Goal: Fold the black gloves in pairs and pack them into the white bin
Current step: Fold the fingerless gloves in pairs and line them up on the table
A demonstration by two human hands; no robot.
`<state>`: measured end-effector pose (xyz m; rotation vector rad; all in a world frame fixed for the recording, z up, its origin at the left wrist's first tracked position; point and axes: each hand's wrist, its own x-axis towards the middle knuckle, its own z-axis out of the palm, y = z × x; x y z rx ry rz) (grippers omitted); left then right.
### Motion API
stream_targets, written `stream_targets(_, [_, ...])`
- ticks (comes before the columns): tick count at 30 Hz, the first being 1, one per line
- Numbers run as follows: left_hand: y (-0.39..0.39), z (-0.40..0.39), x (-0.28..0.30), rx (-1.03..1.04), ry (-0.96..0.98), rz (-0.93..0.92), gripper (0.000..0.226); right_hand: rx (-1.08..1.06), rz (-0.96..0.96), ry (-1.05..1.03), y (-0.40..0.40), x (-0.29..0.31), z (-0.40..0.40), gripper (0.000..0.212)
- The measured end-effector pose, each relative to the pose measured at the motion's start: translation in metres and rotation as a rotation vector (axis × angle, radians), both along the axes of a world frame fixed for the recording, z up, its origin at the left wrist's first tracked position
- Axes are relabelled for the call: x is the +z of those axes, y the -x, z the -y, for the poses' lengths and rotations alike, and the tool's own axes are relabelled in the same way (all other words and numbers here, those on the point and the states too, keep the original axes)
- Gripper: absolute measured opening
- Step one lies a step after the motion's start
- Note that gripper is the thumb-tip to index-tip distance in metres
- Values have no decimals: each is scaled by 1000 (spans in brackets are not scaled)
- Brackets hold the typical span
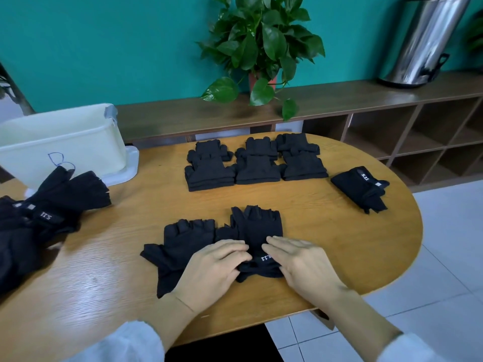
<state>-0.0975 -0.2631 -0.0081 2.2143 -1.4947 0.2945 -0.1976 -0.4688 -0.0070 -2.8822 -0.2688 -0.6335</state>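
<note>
Two black fingerless gloves lie side by side at the table's near edge. The right glove (257,226) shows a white logo at its cuff; the left glove (180,244) lies flat beside it. My left hand (214,270) rests across the left glove with its fingertips touching the right glove's cuff. My right hand (300,262) lies flat on that cuff from the other side. Several folded pairs (254,163) sit in rows at the table's middle. The white bin (62,142) stands at the far left.
A heap of loose black gloves (39,218) covers the table's left end. One more glove (362,186) lies at the right edge. The oval wooden table (339,244) drops off to tiled floor on the right. A potted plant (261,48) and metal urn (428,40) stand on the shelf behind.
</note>
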Motion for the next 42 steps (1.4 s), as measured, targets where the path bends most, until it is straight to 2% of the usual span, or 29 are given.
stream_targets(2, [1, 0, 1, -7, 9, 2, 45, 3, 28, 19, -2, 3, -1, 40])
stream_targets(4, [1, 0, 1, -20, 21, 21, 37, 19, 49, 43, -4, 8, 0, 35])
stream_targets(9, [3, 0, -2, -34, 46, 92, 28, 46, 18, 101, -9, 9, 2, 48])
stream_targets(15, [2, -3, 4, -21, -21, -12, 32, 49, -84, 37, -2, 6, 6, 58])
stream_targets(17, [2, -6, 13, 4, 7, -116, 40, 20, -175, -34, 4, 15, 7, 64])
stream_targets(19, [-1, -6, 28, 68, 74, -237, 51, -48, -275, -228, 8, 30, 10, 67])
stream_targets(21, [-8, 5, 43, 120, 98, -275, 51, -103, -287, -415, 3, 43, 10, 63])
stream_targets(22, [-11, 14, 48, 131, 68, -244, 48, -130, -243, -431, -4, 47, 8, 59])
stream_targets(24, [-15, 36, 49, 149, -60, -183, 46, -162, -185, -294, -23, 47, 1, 47])
stream_targets(25, [-15, 45, 45, 171, -158, -173, 49, -167, -216, -203, -32, 45, -5, 44])
stream_targets(27, [-14, 55, 30, 244, -427, -158, 55, -176, -367, -69, -46, 31, -12, 49])
stream_targets(29, [-13, 54, 16, 299, -590, -158, 59, -170, -539, 16, -52, 17, -11, 57])
stream_targets(36, [-10, 48, 0, 446, -551, -201, 68, -132, -583, 38, -52, 1, 3, 71])
stream_targets(42, [-12, 43, 1, 471, -529, -206, 72, -160, -585, -51, -51, 0, 2, 77])
